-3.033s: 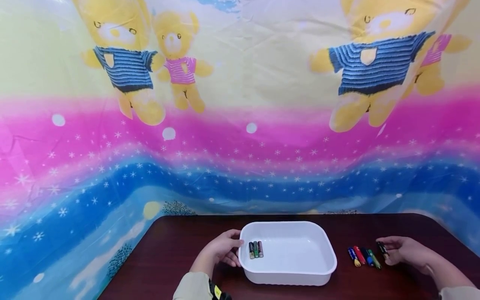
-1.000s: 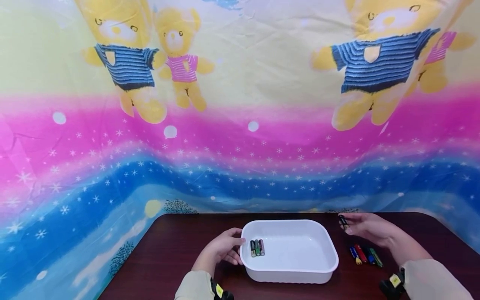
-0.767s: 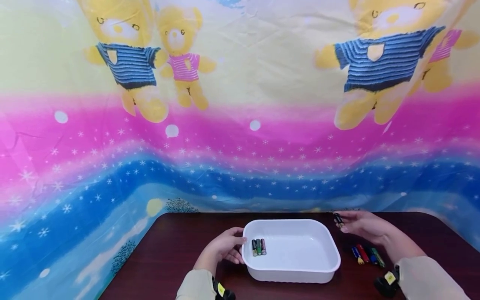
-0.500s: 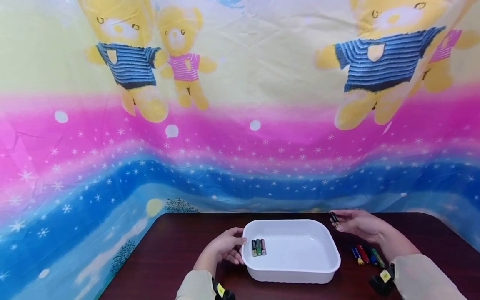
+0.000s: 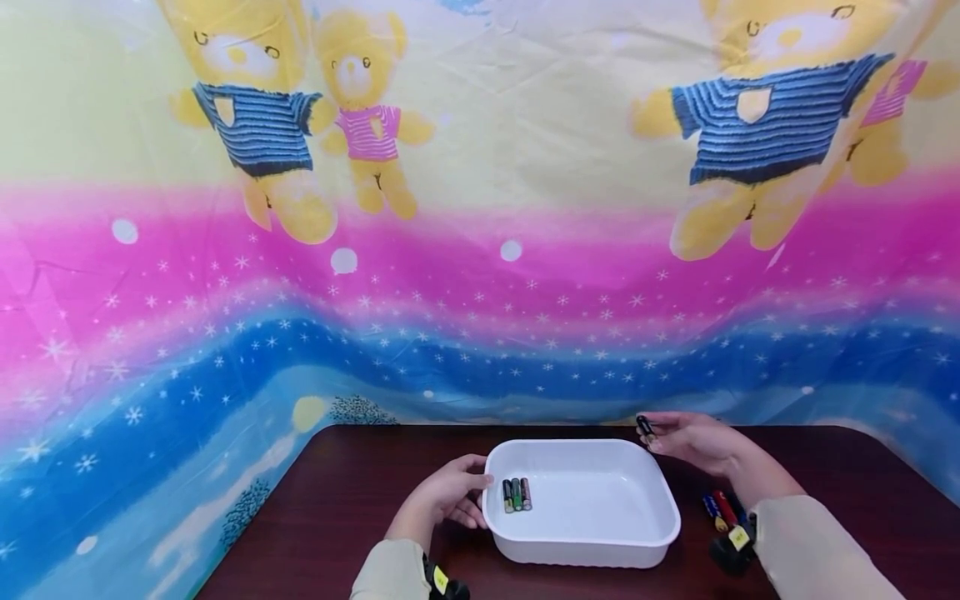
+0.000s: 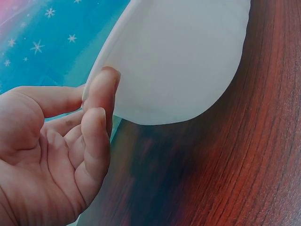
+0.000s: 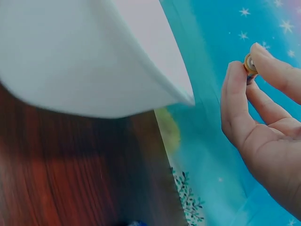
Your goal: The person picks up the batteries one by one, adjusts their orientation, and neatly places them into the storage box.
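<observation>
A white plastic basin (image 5: 592, 553) stands on the dark wooden table. My left hand (image 5: 448, 492) grips its left rim, thumb over the edge and fingers outside; the left wrist view shows the same pinch on the basin wall (image 6: 178, 61). Three batteries (image 5: 517, 494) lie side by side inside, near the left wall. Near the basin's back right corner, my right hand (image 5: 697, 442) pinches a black battery (image 5: 645, 427) between thumb and fingertips. In the right wrist view the end of that battery (image 7: 250, 65) shows between the fingertips, apart from the basin.
More batteries, among them a blue one (image 5: 715, 512) and a red one (image 5: 726, 507), lie on the table (image 5: 360, 508) right of the basin, partly hidden by the right wrist's camera (image 5: 733, 546). A printed bear curtain (image 5: 480, 317) hangs behind the table.
My right hand has lifted the black battery from beside the row on the right and carried it leftward and back to the basin's corner. My left hand keeps its grip on the rim.
</observation>
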Available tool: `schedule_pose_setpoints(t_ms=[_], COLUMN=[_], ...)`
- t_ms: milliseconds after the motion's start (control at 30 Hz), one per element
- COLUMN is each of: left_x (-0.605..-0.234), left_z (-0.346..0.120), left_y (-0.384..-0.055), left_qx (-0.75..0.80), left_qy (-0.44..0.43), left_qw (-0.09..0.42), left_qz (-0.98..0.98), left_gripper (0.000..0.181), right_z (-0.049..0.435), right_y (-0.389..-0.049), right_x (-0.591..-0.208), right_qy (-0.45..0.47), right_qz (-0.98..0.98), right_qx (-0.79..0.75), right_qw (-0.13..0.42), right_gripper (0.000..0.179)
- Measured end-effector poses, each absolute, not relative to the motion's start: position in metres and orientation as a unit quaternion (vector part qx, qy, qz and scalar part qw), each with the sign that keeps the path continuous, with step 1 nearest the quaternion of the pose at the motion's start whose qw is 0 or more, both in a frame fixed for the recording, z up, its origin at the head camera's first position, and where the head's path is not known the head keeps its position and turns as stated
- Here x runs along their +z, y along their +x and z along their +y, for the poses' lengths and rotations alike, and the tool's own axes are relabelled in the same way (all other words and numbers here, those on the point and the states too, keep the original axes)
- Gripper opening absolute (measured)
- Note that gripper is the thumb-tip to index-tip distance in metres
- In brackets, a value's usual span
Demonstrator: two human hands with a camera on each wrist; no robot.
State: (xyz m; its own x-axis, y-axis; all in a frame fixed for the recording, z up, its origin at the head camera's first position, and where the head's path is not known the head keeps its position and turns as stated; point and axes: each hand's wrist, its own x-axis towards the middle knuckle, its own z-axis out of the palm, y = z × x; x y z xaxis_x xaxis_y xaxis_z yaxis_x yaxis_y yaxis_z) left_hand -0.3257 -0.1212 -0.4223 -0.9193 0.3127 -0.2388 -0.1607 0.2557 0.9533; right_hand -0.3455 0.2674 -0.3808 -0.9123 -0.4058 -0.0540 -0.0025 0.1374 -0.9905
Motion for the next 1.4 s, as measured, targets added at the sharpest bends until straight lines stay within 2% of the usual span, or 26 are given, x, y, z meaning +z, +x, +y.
schedule_pose_setpoints(t_ms=[433, 767, 1067, 1400], left_x=[-0.421, -0.423, -0.424, -0.424], left_z=[-0.122, -0.123, -0.126, -0.122], left_y=[-0.325, -0.329, -0.327, -0.329], left_qx=[0.613, 0.614, 0.619, 0.628], left_qy=[0.051, 0.041, 0.039, 0.047], left_qw=[0.191, 0.198, 0.198, 0.196], left_qz=[0.765, 0.763, 0.759, 0.752], left_gripper=[0.047, 0.047, 0.049, 0.046], right_z=[0.252, 0.243, 0.221, 0.213], right_y=[-0.363, -0.381, -0.396, -0.397], right_x=[-0.379, -0.378, -0.399, -0.411], right_qy=[-0.143, -0.182, -0.197, -0.217], right_qz=[0.717, 0.688, 0.659, 0.661], right_qx=[-0.66, -0.676, -0.701, -0.696], right_qw=[0.174, 0.193, 0.188, 0.179], right_gripper=[0.076, 0.075, 0.074, 0.069])
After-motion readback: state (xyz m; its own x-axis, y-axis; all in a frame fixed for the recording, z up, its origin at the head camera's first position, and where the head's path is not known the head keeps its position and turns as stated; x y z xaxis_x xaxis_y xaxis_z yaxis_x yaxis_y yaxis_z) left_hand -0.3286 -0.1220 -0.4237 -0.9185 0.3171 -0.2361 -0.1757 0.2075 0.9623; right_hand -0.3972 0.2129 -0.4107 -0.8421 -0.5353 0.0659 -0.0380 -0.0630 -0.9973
